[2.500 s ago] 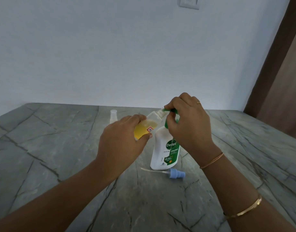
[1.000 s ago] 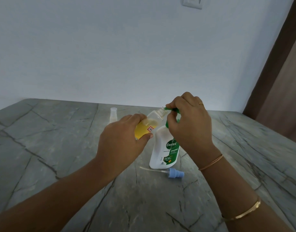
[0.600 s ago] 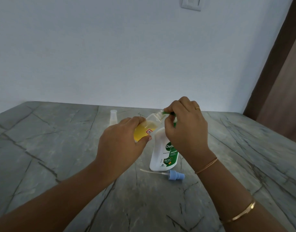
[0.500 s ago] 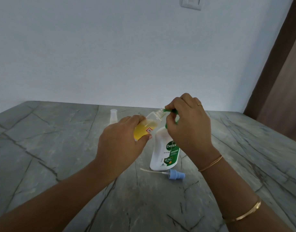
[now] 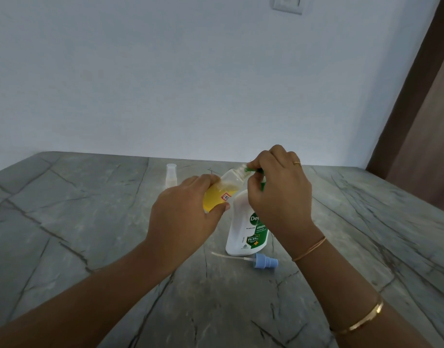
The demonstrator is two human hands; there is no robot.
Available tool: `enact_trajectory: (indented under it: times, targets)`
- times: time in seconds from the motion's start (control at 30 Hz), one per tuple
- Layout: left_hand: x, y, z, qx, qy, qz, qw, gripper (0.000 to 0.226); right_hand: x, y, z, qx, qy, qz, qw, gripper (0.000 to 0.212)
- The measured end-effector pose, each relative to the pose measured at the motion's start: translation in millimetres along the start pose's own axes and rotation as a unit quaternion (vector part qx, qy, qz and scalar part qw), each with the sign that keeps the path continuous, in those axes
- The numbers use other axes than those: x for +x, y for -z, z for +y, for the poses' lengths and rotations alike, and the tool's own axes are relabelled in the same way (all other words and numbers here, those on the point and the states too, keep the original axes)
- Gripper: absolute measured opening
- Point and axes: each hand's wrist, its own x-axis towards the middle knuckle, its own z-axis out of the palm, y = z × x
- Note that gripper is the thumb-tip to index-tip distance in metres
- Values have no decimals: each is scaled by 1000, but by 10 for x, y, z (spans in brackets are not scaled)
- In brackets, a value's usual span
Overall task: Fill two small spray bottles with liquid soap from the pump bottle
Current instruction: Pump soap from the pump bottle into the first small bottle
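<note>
My left hand (image 5: pixel 185 217) grips a small clear spray bottle (image 5: pixel 223 190) tilted with its open neck up to the right; yellow soap fills its lower part. Its mouth meets the green pump nozzle (image 5: pixel 253 169) of the white pump bottle (image 5: pixel 243 227), which stands upright on the table. My right hand (image 5: pixel 278 192) curls over the pump head and hides most of it. A blue spray cap with its dip tube (image 5: pixel 262 262) lies on the table in front of the pump bottle. A second small clear spray bottle (image 5: pixel 171 175), capped, stands farther back on the left.
The grey veined stone table (image 5: pixel 90 222) runs back to a white wall. A brown door frame (image 5: pixel 417 109) stands at the right. A wall switch (image 5: pixel 287 3) sits high above the table.
My right hand dipped down on the pump head and came back up. The left hand keeps the small bottle at the nozzle; the yellow soap level looks about the same.
</note>
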Motion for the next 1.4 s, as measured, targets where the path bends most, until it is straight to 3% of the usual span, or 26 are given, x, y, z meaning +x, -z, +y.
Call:
enact_trajectory:
  times: [0.3,0.63,0.8,1.4]
  targets:
    - [3,39,55,-10,13,-11,1000,51,65,54,26,-8,11,-12,1000,11]
    - [-2,8,18,5,20,-21,1000,49,-32,-15,6,-2,1,12,1000,24]
    - [3,26,53,6,33,-37,999,53,64,65,31,-2,7,-9,1000,12]
    - [-14,10,51,-1,29,-26,999,50,36,31,19,3,0,-3,1000,9]
